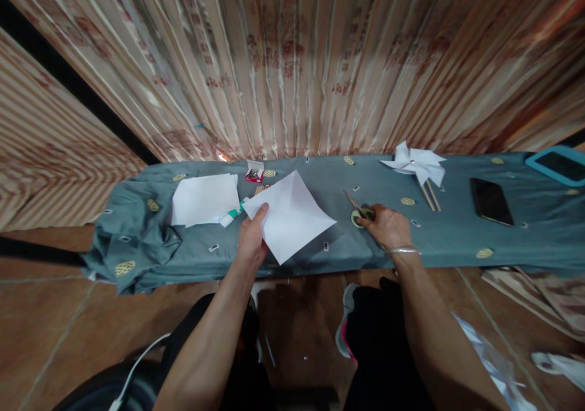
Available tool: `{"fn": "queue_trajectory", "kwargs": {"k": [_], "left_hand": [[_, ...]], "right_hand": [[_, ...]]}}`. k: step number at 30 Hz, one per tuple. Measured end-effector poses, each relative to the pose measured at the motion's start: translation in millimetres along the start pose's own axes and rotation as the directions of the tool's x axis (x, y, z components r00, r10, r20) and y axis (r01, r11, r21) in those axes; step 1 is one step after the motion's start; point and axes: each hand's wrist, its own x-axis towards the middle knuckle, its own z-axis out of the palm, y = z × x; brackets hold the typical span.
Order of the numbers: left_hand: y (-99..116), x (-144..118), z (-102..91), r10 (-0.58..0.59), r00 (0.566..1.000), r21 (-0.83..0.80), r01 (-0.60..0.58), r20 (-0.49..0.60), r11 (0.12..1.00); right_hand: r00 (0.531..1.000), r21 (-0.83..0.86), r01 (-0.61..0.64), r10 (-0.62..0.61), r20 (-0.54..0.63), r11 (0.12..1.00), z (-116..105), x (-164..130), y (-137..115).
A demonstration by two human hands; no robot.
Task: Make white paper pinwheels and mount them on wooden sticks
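Observation:
My left hand (pixel 254 235) grips a square sheet of white paper (pixel 295 219) by its left corner, thumb on top. Faint creases run across the sheet, which is turned like a diamond over the front of the bench. To the right, my right hand (pixel 387 225) has its fingers closed at the handles of a pair of scissors (pixel 356 207) with yellow-green grips. The blades point away and to the left, apart from the paper. Whether the scissors rest on the cloth or are slightly raised is hard to tell.
A stack of white paper (pixel 205 199) lies left, near a green-and-white glue tube (pixel 234 213) and a small red box (pixel 255 172) of metal pieces. Rightward are paper pinwheels (pixel 414 164) on wooden sticks, a dark phone (pixel 492 201) and a blue-framed device (pixel 560 166). A curtain (pixel 292 63) hangs behind.

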Motion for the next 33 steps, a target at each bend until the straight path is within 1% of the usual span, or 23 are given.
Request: {"fn": "queue_trajectory", "kwargs": {"k": [3,5,7,8,9,10,11,12,13,14,15,16,17,19,20,21,24,27,29,31,33], "left_hand": [[1.7,-0.9,5.1,0.051,0.999,-0.019,-0.051,0.013,0.999],[3.1,-0.9,7.8,0.081,0.997,-0.033,-0.081,0.012,0.996],[5.1,-0.5,9.4,0.109,0.994,-0.051,-0.108,0.012,0.993],[6.3,-0.1,9.8,0.119,0.993,-0.059,-0.118,0.013,0.991],[7.6,0.3,9.9,0.127,0.992,-0.068,-0.126,0.015,0.99],[8.9,0.9,9.7,0.134,0.991,-0.077,-0.132,0.02,0.988],[10.2,1.6,9.3,0.138,0.99,-0.087,-0.136,0.027,0.987],[11.5,2.5,8.7,0.144,0.989,-0.099,-0.14,0.035,0.985],[12.8,3.5,7.9,0.153,0.987,-0.112,-0.147,0.04,0.983],[14.0,4.6,7.0,0.164,0.986,-0.126,-0.157,0.044,0.979],[15.4,5.9,6.1,0.176,0.983,-0.139,-0.168,0.045,0.976],[16.8,7.2,5.2,0.188,0.981,-0.149,-0.18,0.041,0.972],[18.3,8.5,4.3,0.2,0.979,-0.158,-0.193,0.03,0.968],[21.9,11.0,2.9,0.217,0.976,-0.169,-0.214,-0.002,0.962],[23.8,12.1,2.1,0.225,0.974,-0.172,-0.225,-0.02,0.959],[25.8,13.2,1.4,0.233,0.972,-0.174,-0.237,-0.038,0.956],[31.9,15.8,-1.3,0.261,0.961,-0.173,-0.273,-0.087,0.946],[36.3,17.0,-4.1,0.274,0.956,-0.167,-0.288,-0.103,0.943],[37.6,17.3,-5.3,0.272,0.958,-0.167,-0.284,-0.095,0.944],[37.3,17.5,-5.8,0.272,0.958,-0.169,-0.285,-0.093,0.944],[35.7,17.9,-5.8,0.28,0.956,-0.165,-0.292,-0.09,0.942]], "right_hand": [[0.998,-0.018,0.031,-0.03,0.048,0.999,1.8,4.2,-2.6],[0.998,0.01,0.03,-0.03,0.059,1.0,3.6,7.0,-2.4],[0.999,0.109,0.006,-0.011,0.048,0.994,5.4,8.8,0.0],[0.999,0.197,-0.018,0.009,0.044,0.98,6.0,9.2,1.7],[0.998,0.317,-0.05,0.037,0.047,0.947,6.3,9.0,3.4],[0.995,0.461,-0.091,0.067,0.067,0.883,6.0,8.3,4.7],[0.991,0.611,-0.132,0.082,0.11,0.781,5.1,6.8,5.4],[0.984,0.748,-0.17,0.065,0.167,0.642,3.7,4.5,5.2],[0.975,0.854,-0.204,0.016,0.223,0.479,1.9,1.2,4.0],[0.962,0.92,-0.235,-0.058,0.265,0.312,0.0,-2.9,1.6],[0.947,0.951,-0.263,-0.143,0.286,0.163,-1.7,-7.9,-1.9],[0.931,0.956,-0.289,-0.22,0.291,0.041,-2.9,-13.5,-6.4],[0.917,0.949,-0.312,-0.278,0.287,-0.051,-3.2,-19.6,-11.6],[0.894,0.922,-0.345,-0.362,0.265,-0.177,-1.1,-32.3,-23.3],[0.878,0.903,-0.371,-0.397,0.266,-0.215,1.2,-38.6,-29.2],[0.854,0.882,-0.409,-0.439,0.279,-0.235,3.9,-44.6,-34.8],[0.772,0.822,-0.52,-0.539,0.336,-0.233,11.3,-60.0,-48.0],[0.735,0.776,-0.575,-0.58,0.351,-0.259,12.5,-71.2,-55.9],[0.704,0.746,-0.614,-0.606,0.37,-0.258,10.2,-76.5,-59.0],[0.671,0.734,-0.64,-0.63,0.39,-0.227,7.3,-80.6,-61.0],[0.653,0.741,-0.643,-0.643,0.401,-0.19,5.0,-83.5,-62.3]]}}
